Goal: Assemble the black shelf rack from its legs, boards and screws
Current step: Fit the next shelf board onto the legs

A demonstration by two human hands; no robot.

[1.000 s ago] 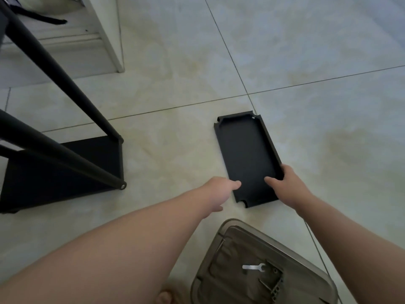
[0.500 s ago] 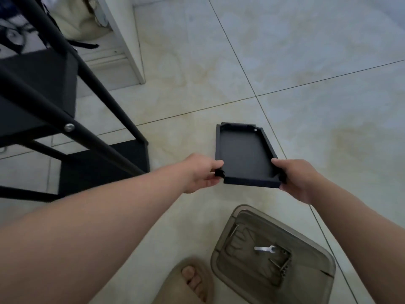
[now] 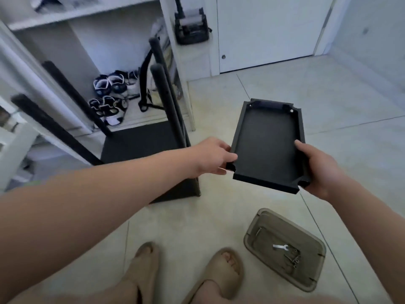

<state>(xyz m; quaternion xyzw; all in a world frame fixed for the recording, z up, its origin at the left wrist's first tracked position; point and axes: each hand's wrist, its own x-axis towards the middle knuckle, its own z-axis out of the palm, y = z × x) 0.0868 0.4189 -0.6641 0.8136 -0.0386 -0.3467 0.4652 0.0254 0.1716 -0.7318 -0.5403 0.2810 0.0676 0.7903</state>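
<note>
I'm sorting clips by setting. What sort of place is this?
Probably a home entryway: sneakers sit in a white cabinet, a door is close by, and the floor is tiled. The left hand and right hand hold a board.

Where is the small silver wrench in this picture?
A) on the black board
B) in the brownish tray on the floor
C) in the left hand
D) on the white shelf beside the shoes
B: the wrench lies inside the brownish tray on the floor, while the left hand and the right hand hold only the black board.
</note>
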